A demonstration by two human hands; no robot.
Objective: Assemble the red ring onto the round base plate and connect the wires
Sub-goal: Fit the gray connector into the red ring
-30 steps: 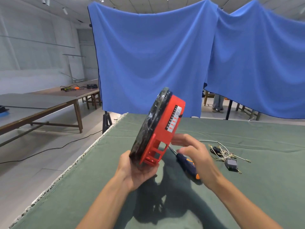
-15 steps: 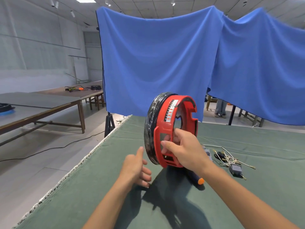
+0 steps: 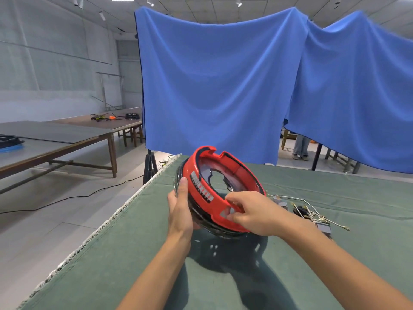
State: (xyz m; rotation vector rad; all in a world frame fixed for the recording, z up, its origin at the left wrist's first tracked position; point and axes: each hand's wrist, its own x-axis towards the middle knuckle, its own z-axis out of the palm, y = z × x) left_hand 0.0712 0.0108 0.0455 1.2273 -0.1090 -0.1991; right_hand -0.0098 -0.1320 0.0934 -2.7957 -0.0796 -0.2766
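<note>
Head view shows me holding the red ring (image 3: pixel 225 189) and the base plate (image 3: pixel 207 222) together, lifted clear of the green table (image 3: pixel 245 276) and tilted so the open side faces up and toward me. The ring sits on top of the plate; the dark, glossy plate shows beneath it along the left and lower edges. A white strip with red blocks runs along the ring's near-left wall, and there is a notch in its far rim.

My left hand (image 3: pixel 180 211) grips the assembly at its left edge, thumb stretched up along the plate's rim and touching the ring, the other fingers hidden underneath. My right hand (image 3: pixel 252 214) pinches the ring's near wall, thumb inside and fingers curled over the outside by a rectangular cutout.

Just right of the ring, the wires (image 3: pixel 306 212) lie loose on the table with small grey blocks among them, apart from the assembly and touched by neither hand. The assembly's shadow falls on the cloth below it.

Behind the ring hangs a blue curtain (image 3: pixel 223 86). Well to its left stand wooden tables (image 3: pixel 67 139) with some tools and a dark coil. Beyond the curtain's right gap, a person's legs (image 3: pixel 300 147) show.
</note>
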